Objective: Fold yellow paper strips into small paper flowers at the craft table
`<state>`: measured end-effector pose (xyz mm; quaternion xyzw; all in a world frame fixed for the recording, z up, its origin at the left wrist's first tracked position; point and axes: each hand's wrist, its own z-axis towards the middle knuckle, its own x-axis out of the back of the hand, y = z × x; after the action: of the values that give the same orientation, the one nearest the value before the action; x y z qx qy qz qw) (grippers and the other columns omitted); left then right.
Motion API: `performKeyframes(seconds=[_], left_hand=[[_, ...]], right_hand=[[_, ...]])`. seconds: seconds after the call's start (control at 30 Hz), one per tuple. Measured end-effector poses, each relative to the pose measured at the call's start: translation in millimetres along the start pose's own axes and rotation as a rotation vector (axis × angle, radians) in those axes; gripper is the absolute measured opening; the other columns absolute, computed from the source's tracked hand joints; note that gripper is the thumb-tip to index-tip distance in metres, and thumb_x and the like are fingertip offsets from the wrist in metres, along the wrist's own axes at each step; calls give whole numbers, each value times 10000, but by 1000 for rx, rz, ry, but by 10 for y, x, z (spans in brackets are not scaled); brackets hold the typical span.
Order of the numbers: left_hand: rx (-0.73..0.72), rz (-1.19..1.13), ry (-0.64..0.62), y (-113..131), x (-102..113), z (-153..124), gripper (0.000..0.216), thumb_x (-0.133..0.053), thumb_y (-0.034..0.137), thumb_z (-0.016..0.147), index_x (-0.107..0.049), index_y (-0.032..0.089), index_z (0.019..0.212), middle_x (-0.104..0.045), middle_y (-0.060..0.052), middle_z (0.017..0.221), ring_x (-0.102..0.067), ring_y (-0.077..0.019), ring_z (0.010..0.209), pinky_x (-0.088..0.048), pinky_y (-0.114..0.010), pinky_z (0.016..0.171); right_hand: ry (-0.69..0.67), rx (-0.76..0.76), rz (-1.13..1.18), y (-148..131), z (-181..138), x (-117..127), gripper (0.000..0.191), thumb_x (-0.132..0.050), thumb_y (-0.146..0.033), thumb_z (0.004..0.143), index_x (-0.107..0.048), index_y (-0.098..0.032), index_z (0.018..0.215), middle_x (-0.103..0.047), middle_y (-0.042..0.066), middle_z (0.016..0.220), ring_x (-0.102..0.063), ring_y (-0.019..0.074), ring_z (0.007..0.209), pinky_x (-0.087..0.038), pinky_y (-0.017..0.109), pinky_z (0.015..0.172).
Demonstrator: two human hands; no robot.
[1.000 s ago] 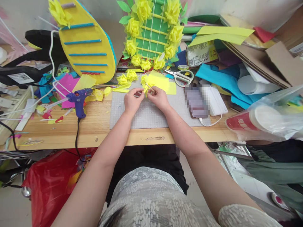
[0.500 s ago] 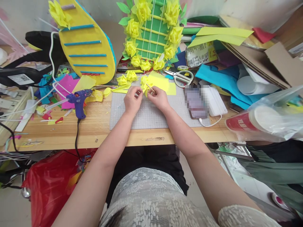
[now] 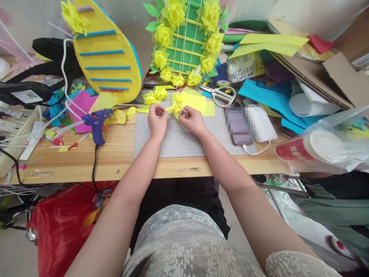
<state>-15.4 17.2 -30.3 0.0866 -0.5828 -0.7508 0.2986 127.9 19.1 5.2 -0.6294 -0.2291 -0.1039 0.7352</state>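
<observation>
My right hand (image 3: 192, 120) is closed on a thin wooden stick (image 3: 180, 107), with a crumpled yellow paper piece (image 3: 175, 112) at its fingertips. My left hand (image 3: 157, 121) pinches the left end of that paper, its fingers curled. Both hands are above a grey cutting mat (image 3: 184, 144). Just behind them lie yellow paper sheets (image 3: 198, 102) and finished yellow paper flowers (image 3: 160, 92). White-handled scissors (image 3: 225, 95) rest open to the right of the sheets.
A blue glue gun (image 3: 98, 121) stands at left, its cable over the table edge. Behind are a yellow guitar-like cutout (image 3: 106, 59) and a green one (image 3: 187, 42) ringed with flowers. A phone (image 3: 239, 125), power bank (image 3: 261, 123) and bagged cup (image 3: 302, 148) are at right.
My left hand has shifted a little to the left, stretching the yellow paper out between the hands. My right hand has stayed almost in place with the stick.
</observation>
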Motion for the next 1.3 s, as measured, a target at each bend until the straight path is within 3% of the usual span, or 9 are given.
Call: performKeyframes(seconds=[0.2,0.5,0.63,1.07,1.3], left_hand=[[8,-144,-67,11,-24,-16,159,-623,114,706,-495,201,744,-546,44,689,-524,-85,641,-473,-204,647],[-228,61,-116,82,36,-83,172,-660,176,746,-550,203,876,-587,-17,923,-532,-82,671,-401,-175,504],[-305,126,-122,157,55,-101,126,-615,101,736,-555,198,789,-583,-7,835,-525,-91,659,-398,-174,491],[-241,135,-121,178,35,-118,102,-636,113,729,-584,198,709,-634,18,750,-529,-90,598,-448,-217,617],[-157,40,-164,156,7,-137,91,-635,120,728,-588,195,749,-647,24,755,-532,-83,584,-424,-201,566]], right_hand=[[-30,35,48,-9,-10,-22,60,-542,-212,703,-504,-190,662,-320,-98,497,-284,64,503,-259,235,569],[-12,12,88,1,-7,-26,76,-546,-226,695,-493,-192,654,-308,-102,493,-270,63,497,-242,240,549],[-13,7,102,-2,1,-34,72,-554,-222,691,-499,-190,658,-306,-105,489,-268,60,494,-239,239,546],[23,50,149,17,0,-34,93,-552,-232,724,-485,-198,669,-281,-106,489,-252,65,484,-231,243,531],[37,47,135,18,5,-32,95,-558,-229,730,-487,-197,676,-276,-104,500,-257,65,495,-231,238,540]])
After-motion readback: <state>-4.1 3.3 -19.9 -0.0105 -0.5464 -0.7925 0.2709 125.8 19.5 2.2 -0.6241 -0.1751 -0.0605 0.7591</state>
